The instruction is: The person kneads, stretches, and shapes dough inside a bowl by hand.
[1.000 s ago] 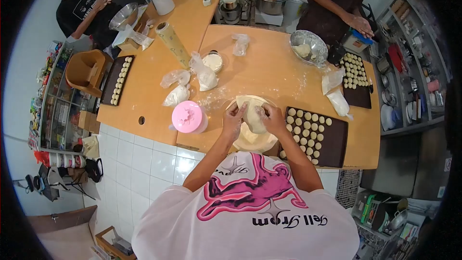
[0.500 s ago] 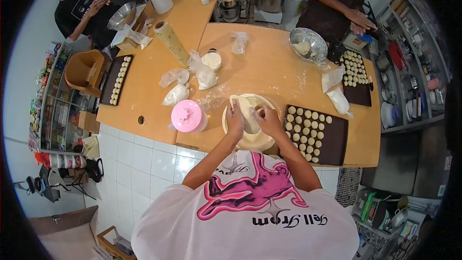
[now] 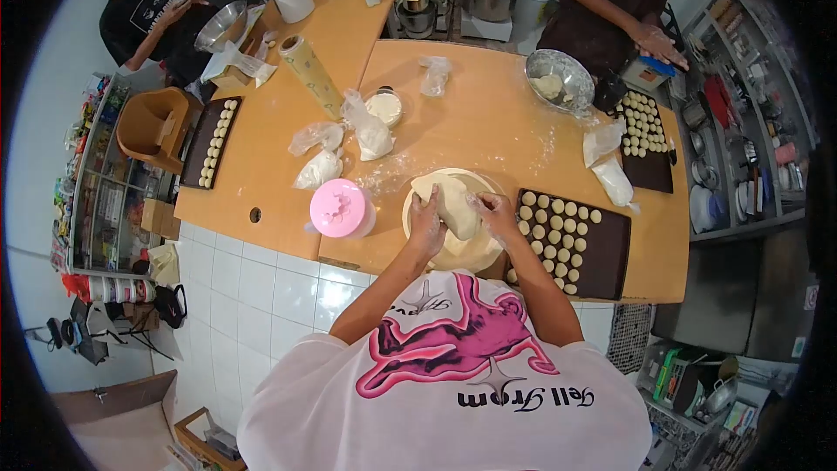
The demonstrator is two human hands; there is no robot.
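Note:
A large pale piece of dough (image 3: 453, 203) is held up over a wide cream-coloured bowl (image 3: 462, 260). My left hand (image 3: 426, 225) grips its left side, fingers closed around the edge. My right hand (image 3: 495, 216) pinches at the right edge of the dough, fingertips together; whether a small bit sits between them is too small to make out. Just right of the bowl lies a dark tray (image 3: 602, 257) with rows of small round dough balls (image 3: 556, 222). To the left stands a pink-lidded container (image 3: 340, 209).
Flour bags (image 3: 373, 135), a tub of white powder (image 3: 384, 107) and a film roll (image 3: 309, 77) stand at the back left. A metal bowl (image 3: 580, 78) and another dough-ball tray (image 3: 649, 170) are at the right. Two co-workers (image 3: 610, 0) stand across the table.
The dough has been turned and lifted, now lying broader across my left hand. My right hand has moved slightly right, from inside the dough's fold to its edge.

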